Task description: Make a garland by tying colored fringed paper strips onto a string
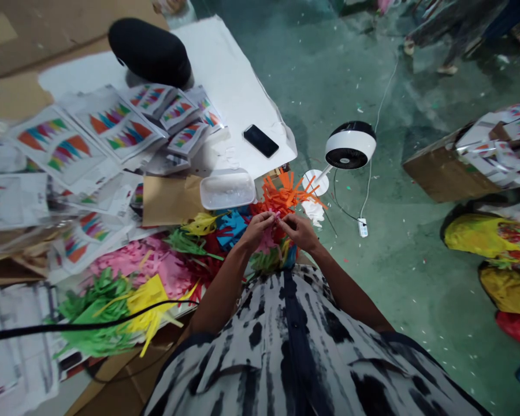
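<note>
Both hands meet in front of my waist, at the table's edge. My left hand pinches the top of a pink paper tassel whose strips hang below. The fingers of my right hand close on the same pink top from the other side. Just beyond them spreads an orange paper tassel. To the left lie a blue tassel, a yellow tassel and a pile of pink tassels. Green tassels and another yellow tassel are nearer to me.
A clear plastic tub and a phone rest on the white table, with several printed packets and a black speaker-like object. A fan stands on the floor. A carton is at right. A black cable crosses the tassels.
</note>
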The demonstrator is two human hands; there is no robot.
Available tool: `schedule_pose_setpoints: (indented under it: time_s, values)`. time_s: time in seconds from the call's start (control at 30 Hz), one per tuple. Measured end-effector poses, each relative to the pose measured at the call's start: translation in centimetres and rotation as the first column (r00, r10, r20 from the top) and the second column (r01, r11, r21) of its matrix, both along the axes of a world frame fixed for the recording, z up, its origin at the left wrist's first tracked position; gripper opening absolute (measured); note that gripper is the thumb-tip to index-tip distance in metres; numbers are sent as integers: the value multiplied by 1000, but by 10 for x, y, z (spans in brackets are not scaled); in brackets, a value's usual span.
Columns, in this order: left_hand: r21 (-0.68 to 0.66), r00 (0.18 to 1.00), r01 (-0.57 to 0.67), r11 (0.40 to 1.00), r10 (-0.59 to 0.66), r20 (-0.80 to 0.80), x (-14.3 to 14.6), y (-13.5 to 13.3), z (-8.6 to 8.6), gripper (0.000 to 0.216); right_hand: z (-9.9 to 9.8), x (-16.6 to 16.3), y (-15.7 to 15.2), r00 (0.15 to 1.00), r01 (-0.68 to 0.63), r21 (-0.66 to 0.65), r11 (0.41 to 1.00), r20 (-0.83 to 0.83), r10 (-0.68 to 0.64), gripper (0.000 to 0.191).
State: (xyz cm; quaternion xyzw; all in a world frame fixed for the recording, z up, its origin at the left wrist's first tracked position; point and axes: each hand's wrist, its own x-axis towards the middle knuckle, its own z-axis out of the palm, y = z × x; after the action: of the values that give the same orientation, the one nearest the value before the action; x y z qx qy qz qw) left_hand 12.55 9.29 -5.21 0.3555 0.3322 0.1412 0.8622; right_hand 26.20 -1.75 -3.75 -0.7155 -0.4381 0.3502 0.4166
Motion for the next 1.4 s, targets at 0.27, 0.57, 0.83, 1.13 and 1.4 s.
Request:
schedule_pose_setpoints:
  time_s: [0.27, 0.57, 0.83, 1.13, 1.4]
  values:
    - [191, 1000, 1, 982, 0, -7, 0, 1, -4, 44, -6, 3, 2, 999, 25, -21, 999, 23, -24, 33]
    - [572, 997, 45, 819, -3, -75, -3, -1, -2, 27, -9, 5, 1, 997, 50, -3, 999, -52, -50, 33]
    - [611, 995, 25, 791, 42, -94, 1, -1, 0, 33, -7, 5, -2, 996, 54, -4, 999, -65, -54, 32]
    - [681, 987, -22, 732, 124, -101, 7, -3, 7, 28, -2, 5, -1, 996, 61, -5, 998, -71, -61, 27]
    - [822, 959, -1, 570, 233, -160, 7, -8, 7, 17, 0, -3, 0, 964, 54, 17, 998, -261, -48, 33]
